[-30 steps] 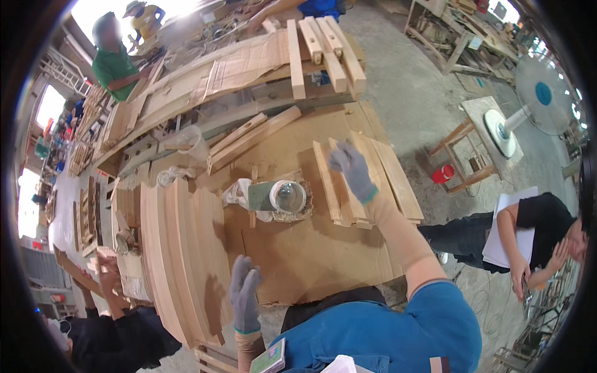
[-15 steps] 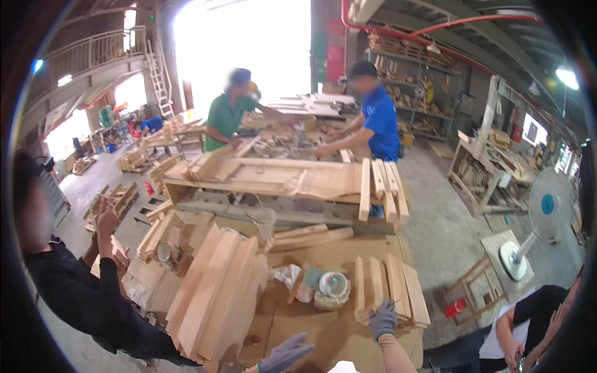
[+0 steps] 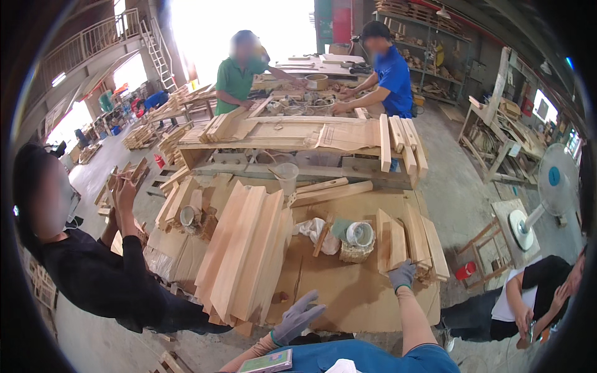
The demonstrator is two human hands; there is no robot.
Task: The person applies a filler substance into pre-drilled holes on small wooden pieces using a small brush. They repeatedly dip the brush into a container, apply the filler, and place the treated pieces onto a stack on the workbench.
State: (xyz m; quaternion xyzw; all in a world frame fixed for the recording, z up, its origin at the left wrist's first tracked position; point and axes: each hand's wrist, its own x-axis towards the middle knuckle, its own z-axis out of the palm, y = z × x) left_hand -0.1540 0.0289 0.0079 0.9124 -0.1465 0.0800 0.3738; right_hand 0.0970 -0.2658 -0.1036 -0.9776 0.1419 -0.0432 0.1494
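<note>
My left hand (image 3: pixel 298 319), in a grey glove, hovers over the near edge of the cardboard-covered table (image 3: pixel 336 314). Its fingers are spread and hold nothing. My right hand (image 3: pixel 403 275), gloved the same, is at the near end of a small stack of pale wooden pieces (image 3: pixel 418 239). Its fingers are curled around the end of one wooden piece (image 3: pixel 397 244) there; the fingertips are partly hidden. Left of the stack stands an open can (image 3: pixel 360 234) on a block, beside a crumpled white cloth (image 3: pixel 309 229). A large pile of long boards (image 3: pixel 242 248) lies left of my left hand.
A person in black (image 3: pixel 106 267) stands at the left, another sits at the lower right. Across a workbench (image 3: pixel 292 133) two people work, in green and blue. A white fan (image 3: pixel 550 180) stands at right. A plastic cup (image 3: pixel 286 177) sits behind the board pile.
The view has shifted so that the table sits higher and more to the right. A gap now shows among the right-hand wooden pieces. My right hand stays at their near end; my left stays empty.
</note>
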